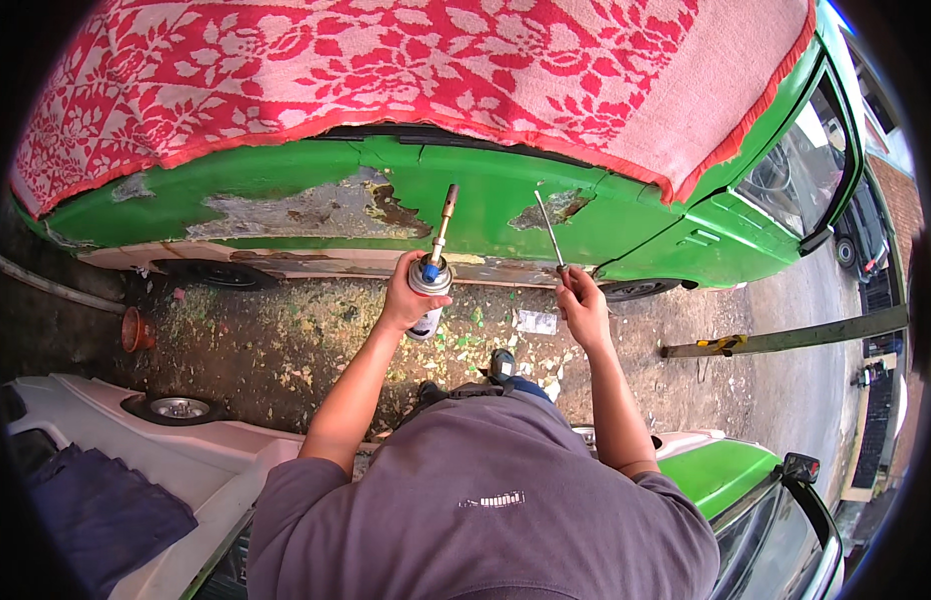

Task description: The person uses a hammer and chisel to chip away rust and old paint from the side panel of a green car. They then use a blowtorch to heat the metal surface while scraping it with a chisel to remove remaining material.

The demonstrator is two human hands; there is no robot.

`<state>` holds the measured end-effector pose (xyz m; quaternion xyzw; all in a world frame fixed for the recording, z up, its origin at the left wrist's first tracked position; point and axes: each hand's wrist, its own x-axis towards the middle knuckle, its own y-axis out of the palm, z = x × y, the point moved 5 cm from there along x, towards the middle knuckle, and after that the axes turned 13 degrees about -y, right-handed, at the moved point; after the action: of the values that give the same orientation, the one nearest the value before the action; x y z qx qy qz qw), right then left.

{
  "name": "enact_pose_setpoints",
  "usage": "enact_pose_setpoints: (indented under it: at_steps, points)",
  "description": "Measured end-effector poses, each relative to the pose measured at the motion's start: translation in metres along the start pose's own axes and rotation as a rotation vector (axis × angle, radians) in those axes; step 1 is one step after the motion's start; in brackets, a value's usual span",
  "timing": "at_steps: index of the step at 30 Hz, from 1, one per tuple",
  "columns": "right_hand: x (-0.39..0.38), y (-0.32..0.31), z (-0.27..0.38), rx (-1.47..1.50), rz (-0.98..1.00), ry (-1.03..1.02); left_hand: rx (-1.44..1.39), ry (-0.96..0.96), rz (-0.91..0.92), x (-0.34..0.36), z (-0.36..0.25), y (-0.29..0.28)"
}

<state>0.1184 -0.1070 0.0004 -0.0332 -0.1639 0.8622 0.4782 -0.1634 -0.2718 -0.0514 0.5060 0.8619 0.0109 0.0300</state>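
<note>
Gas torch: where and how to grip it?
Probably around the canister, from the person's left, as the left hand has it: it is the broad, round part. Keep off the slim metal nozzle, which sticks out toward the green vehicle and might be hot.

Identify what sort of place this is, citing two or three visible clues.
Probably a vehicle repair yard or bodywork area: a green van with bare, stripped patches, what look like paint flakes littering the ground, and a blowtorch in the left hand.
</note>
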Motion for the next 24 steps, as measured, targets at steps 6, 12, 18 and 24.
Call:
enact_pose_setpoints:
  at_steps: [6,12,18,24]
  points:
    - [0.017,-0.027,0.004,-0.176,-0.004,-0.022,0.158,-0.104,0.139,0.020,-0.012,0.033]
    - [0.040,-0.047,0.009,-0.441,0.007,-0.217,0.233,-0.126,0.135,0.037,-0.002,0.059]
    - [0.053,-0.061,0.025,-0.573,0.045,-0.154,0.182,-0.157,0.109,0.042,0.007,0.071]
    - [0.065,-0.069,0.032,-0.673,-0.024,-0.441,0.265,-0.108,0.041,0.042,0.006,0.073]
